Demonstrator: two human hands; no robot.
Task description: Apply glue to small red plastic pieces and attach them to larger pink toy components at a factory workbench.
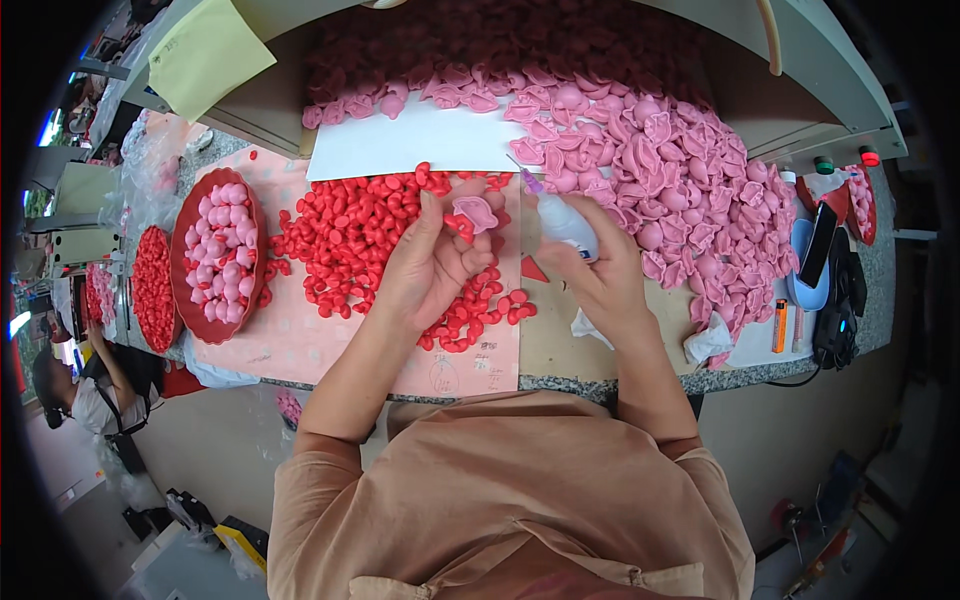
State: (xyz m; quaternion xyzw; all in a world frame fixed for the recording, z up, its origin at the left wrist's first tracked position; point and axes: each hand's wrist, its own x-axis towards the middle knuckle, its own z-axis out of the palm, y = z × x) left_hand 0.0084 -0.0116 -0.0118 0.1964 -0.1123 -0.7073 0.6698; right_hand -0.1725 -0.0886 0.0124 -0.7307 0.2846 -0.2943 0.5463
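Note:
My left hand (428, 268) is raised over the red pile, its fingers closed on a small pink ruffled piece (476, 213). A red piece (460, 227) shows at the same fingers. In my right hand (612, 280) is a translucent squeeze bottle (567, 228) with a purple needle tip, tilted so the needle points up and left, apart from the pink piece. Many small glossy red pieces (350, 225) lie heaped under and around my left hand. Beyond my right hand spreads a large heap of pink ruffled pieces (660, 190).
At left stand a red scalloped tray (180, 275) of pink-and-red pieces and another tray of red pieces (153, 290). On the right are a blue dish (805, 290) with a black phone (818, 245), an orange stick (779, 325) and crumpled tissue (708, 340). A shelf overhangs the back.

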